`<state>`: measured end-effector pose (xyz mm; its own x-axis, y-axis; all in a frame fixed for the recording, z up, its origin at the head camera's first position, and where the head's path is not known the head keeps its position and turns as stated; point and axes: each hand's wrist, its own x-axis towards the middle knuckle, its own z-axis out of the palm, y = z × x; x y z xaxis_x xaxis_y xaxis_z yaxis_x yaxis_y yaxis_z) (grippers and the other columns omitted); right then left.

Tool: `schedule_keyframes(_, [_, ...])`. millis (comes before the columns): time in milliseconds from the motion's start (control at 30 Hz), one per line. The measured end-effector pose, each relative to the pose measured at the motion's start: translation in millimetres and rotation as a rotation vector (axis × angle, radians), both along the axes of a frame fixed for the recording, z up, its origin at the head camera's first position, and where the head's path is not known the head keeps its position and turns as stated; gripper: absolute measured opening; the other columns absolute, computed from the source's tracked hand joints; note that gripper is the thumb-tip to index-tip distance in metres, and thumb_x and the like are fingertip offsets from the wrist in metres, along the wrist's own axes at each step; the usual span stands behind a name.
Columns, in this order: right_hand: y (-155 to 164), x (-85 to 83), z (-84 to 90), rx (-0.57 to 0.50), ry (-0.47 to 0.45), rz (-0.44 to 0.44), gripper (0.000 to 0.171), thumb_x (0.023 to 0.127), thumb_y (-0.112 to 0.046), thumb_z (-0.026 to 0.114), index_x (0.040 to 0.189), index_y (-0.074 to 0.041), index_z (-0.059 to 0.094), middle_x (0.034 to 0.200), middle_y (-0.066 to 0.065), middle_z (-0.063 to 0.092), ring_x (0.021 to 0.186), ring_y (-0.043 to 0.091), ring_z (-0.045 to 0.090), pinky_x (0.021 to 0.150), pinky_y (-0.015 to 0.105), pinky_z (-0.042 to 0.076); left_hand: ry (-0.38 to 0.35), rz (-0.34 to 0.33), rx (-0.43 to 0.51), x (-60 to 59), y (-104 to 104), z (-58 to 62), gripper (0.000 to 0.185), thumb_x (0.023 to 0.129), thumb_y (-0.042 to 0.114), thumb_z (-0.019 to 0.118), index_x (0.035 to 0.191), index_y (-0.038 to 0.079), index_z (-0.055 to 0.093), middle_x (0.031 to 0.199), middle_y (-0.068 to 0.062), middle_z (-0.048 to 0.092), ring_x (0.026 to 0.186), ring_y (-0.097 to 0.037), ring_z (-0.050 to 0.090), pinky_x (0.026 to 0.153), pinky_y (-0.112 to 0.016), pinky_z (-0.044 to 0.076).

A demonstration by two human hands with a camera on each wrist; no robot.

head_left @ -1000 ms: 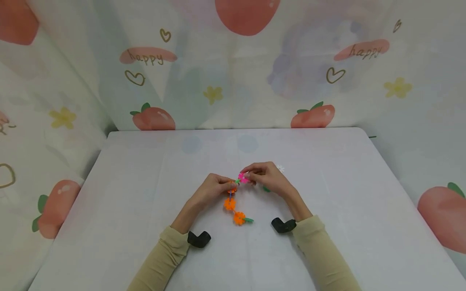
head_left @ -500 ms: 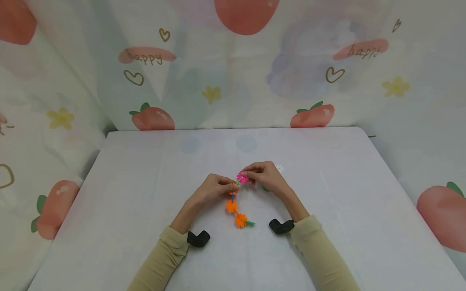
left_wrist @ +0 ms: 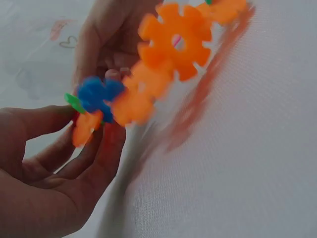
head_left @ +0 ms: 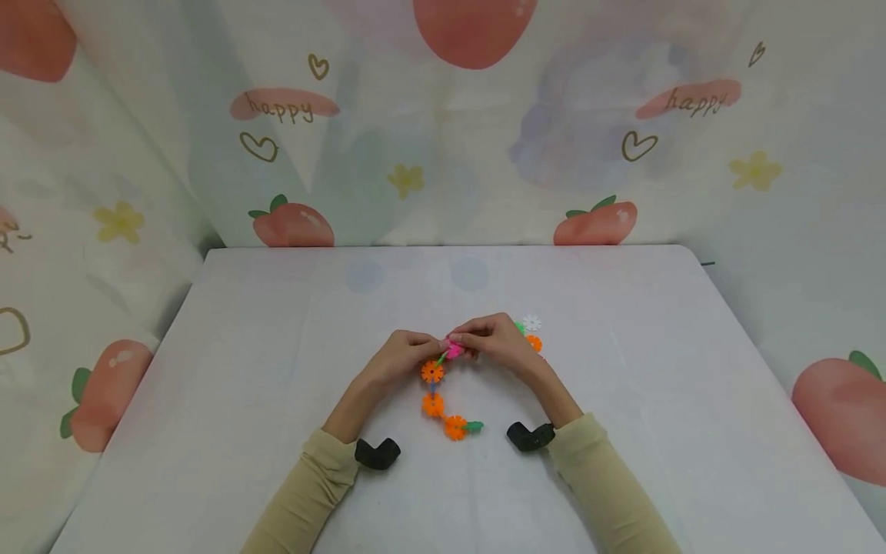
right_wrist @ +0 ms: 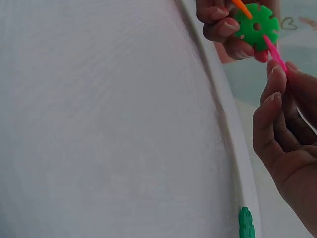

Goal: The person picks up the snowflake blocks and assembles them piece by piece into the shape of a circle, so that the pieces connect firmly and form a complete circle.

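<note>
A chain of notched plastic snowflake discs hangs between the two hands over the table. My left hand pinches its upper part near a green disc. Below come an orange disc, a blue disc, two more orange discs and a dark green end disc. Between thumb and fingers, my right hand grips a pink disc, whose edge meets the green disc. Fingertips of both hands nearly meet at the pink disc in the head view and partly cover it.
Beyond the right hand lie a loose white disc, an orange disc and a light green disc. Black camera mounts sit at both wrists. The white table ends at a patterned cloth.
The right hand has moved slightly left and down, closer to the left hand. The orange disc under the left fingers now shows fully, and loose discs behind the right hand have come into sight.
</note>
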<state>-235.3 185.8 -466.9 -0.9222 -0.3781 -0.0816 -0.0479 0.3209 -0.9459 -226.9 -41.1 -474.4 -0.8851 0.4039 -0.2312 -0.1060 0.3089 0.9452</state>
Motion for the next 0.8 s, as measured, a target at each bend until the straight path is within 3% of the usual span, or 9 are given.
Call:
schedule_keyframes(367, [29,-3.7,12.3,0.125,0.058,-0.072,0.032,0.101,-0.026,0.068,0.119,-0.001,0.074,0.101,0.02,0.075,0.088,0.038,0.065,0.073,0.037,0.057,-0.112,0.091,0.007,-2.4,-3,0.6,0.025,0.097,0.022,0.069,0.105,0.001,0.08,0.098,-0.007,0.079,0.088,-0.013,0.062,0.079,-0.023,0.05])
schedule_keyframes(467, [42,-5.2,15.5,0.151,0.078,-0.082,0.032,0.101,-0.027,0.068,0.121,-0.002,0.074,0.105,0.02,0.075,0.093,0.036,0.067,0.08,0.038,0.058,-0.142,0.091,0.033,-3.6,-4,0.5,0.025,0.097,0.021,0.069,0.106,0.0,0.08,0.1,-0.008,0.079,0.087,-0.012,0.064,0.078,-0.022,0.052])
schedule_keyframes(567, [55,-6.7,16.4,0.214,0.096,-0.09,0.031,0.101,-0.028,0.068,0.121,-0.005,0.074,0.108,0.015,0.076,0.098,0.029,0.069,0.085,0.03,0.057,-0.17,0.091,0.058,-4.7,-6,-1.1,0.028,0.098,0.023,0.069,0.109,-0.001,0.078,0.102,-0.01,0.079,0.087,-0.012,0.066,0.079,-0.023,0.055])
schedule_keyframes(667, [64,-7.9,15.9,0.289,0.118,-0.105,0.029,0.101,-0.025,0.068,0.12,-0.005,0.075,0.111,0.012,0.075,0.099,0.026,0.068,0.082,0.025,0.055,-0.186,0.093,0.07,-5.3,-7,-2.2,0.028,0.098,0.022,0.069,0.111,-0.001,0.077,0.103,-0.011,0.078,0.088,-0.013,0.068,0.079,-0.024,0.056])
schedule_keyframes(800, [70,-9.5,14.5,0.386,0.138,-0.124,0.025,0.1,-0.018,0.068,0.119,-0.005,0.075,0.114,0.013,0.073,0.099,0.028,0.065,0.08,0.029,0.055,-0.197,0.107,0.046,-5.5,-7,-2.8,0.029,0.097,0.025,0.07,0.11,-0.001,0.078,0.103,-0.009,0.078,0.089,-0.014,0.068,0.079,-0.023,0.056])
